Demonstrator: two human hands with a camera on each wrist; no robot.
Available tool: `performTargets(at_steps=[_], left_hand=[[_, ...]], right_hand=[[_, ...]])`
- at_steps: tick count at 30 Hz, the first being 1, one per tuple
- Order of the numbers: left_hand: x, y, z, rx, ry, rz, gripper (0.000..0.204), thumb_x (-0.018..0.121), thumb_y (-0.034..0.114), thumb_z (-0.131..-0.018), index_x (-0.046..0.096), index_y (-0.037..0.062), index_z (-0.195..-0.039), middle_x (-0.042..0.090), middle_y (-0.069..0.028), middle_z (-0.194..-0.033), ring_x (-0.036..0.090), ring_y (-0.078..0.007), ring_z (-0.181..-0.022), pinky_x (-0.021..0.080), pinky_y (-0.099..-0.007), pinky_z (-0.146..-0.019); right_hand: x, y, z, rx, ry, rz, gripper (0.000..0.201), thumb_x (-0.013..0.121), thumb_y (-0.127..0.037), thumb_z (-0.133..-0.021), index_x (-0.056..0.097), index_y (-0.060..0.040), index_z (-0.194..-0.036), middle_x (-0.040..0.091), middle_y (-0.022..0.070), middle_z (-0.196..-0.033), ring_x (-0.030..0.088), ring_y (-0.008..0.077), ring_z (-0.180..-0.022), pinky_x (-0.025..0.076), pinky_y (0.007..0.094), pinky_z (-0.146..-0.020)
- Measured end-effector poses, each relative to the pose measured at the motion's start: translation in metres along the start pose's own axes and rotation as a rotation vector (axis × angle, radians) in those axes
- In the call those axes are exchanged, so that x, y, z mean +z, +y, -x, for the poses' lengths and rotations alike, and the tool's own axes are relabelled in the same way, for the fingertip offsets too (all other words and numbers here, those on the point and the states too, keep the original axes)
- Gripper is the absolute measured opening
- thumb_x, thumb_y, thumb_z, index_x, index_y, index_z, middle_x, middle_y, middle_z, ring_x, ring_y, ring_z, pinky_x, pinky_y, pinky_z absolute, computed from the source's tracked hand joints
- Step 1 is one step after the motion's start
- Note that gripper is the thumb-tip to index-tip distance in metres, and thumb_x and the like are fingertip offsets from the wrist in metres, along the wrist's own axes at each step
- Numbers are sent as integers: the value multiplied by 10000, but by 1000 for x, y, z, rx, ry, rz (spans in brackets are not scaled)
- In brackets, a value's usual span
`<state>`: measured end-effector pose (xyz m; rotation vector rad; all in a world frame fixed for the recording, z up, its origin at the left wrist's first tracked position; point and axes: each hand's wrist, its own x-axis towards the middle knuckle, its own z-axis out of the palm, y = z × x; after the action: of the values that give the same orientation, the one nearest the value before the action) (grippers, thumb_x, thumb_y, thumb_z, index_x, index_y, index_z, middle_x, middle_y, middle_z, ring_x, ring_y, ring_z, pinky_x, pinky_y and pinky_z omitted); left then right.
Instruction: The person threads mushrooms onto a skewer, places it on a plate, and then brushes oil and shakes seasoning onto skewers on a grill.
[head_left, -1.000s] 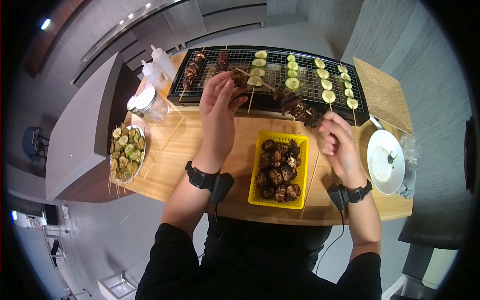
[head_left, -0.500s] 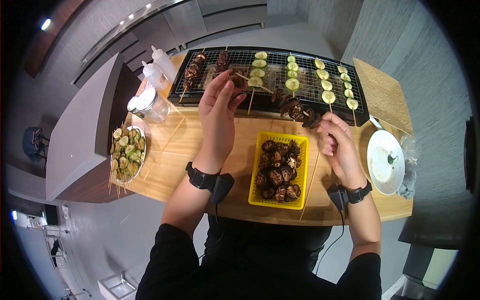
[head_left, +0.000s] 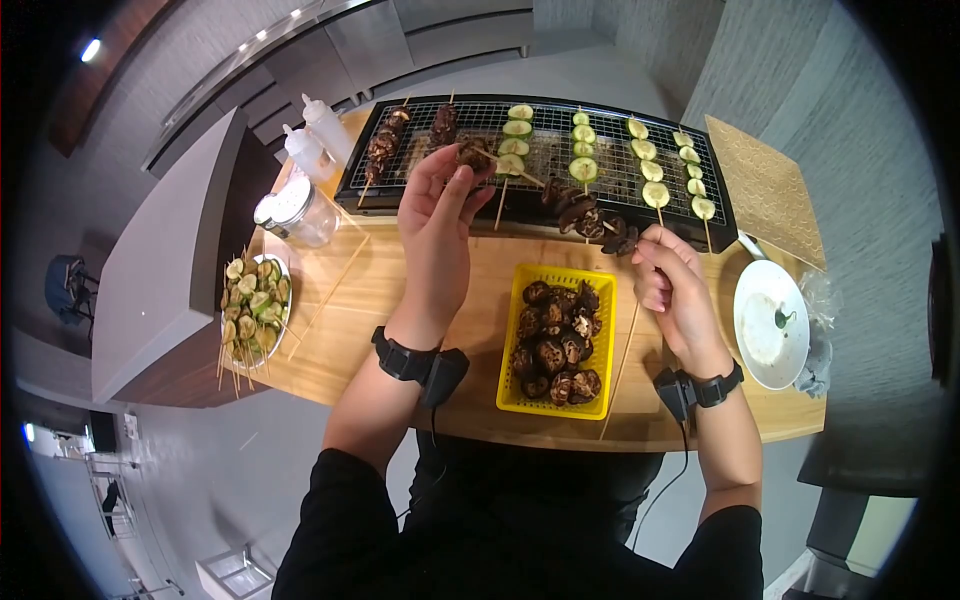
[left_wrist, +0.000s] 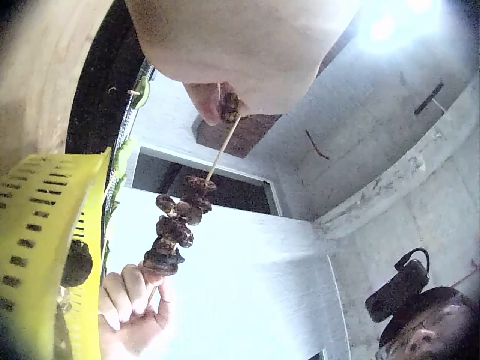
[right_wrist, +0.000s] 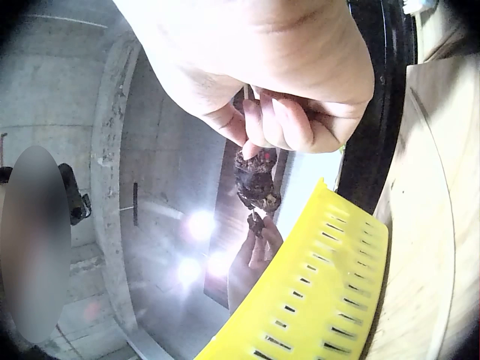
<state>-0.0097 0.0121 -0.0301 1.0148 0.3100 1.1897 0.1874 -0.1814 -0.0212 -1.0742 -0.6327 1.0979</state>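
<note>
My right hand (head_left: 675,290) pinches one end of a wooden skewer just beyond several dark brown mushroom pieces (head_left: 580,213). At the skewer's other end, my left hand (head_left: 435,215) grips a separate mushroom piece (head_left: 474,155) between thumb and fingers, with the stick's tip at it. A length of bare stick (left_wrist: 224,148) separates that piece from the others in the left wrist view. Below the hands stands a yellow basket (head_left: 508,335) holding several mushrooms (head_left: 551,354). In the right wrist view the right fingers (right_wrist: 279,127) are curled round the skewer end.
Behind the hands, a black grill (head_left: 480,210) bears mushroom and cucumber skewers. Left are squeeze bottles (head_left: 325,122), a jar (head_left: 306,212) and a plate of cucumber skewers (head_left: 255,305). A white pan (head_left: 765,345) stands right; a bare stick (head_left: 622,365) lies beside the basket.
The mushroom pieces near my right hand have shifted slightly left and down with the skewer. My left hand has turned the separate piece a little; both hands keep their hold.
</note>
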Motion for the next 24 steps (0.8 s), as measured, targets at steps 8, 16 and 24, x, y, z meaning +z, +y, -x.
performTargets(at_steps=[8,16,24], left_hand=[[7,4,4,42,-61,-100,275,619,57,-1032,587,34,-1304,651,-55,-1220,653,-153,-1130,555,-323,-965],[9,4,9,46,-175,-188,288,664,-8,-989,621,13,-1274,670,-46,-1221,657,-120,-1091,560,-284,-939],[11,1,11,55,-279,-201,289,662,-80,-954,640,-3,-1231,658,-71,-1261,648,-133,-1128,546,-293,-979]], right_hand=[[-1,0,0,5,-1,-8,136,573,-150,-1035,589,-69,-927,355,-94,-608,260,8,-499,188,207,-465],[0,1,1,6,-9,-31,140,566,-150,-1041,593,-70,-930,354,-98,-617,261,6,-507,189,204,-467],[2,-1,2,3,-47,-1,148,560,-152,-1055,611,-63,-948,357,-100,-622,260,3,-516,193,196,-470]])
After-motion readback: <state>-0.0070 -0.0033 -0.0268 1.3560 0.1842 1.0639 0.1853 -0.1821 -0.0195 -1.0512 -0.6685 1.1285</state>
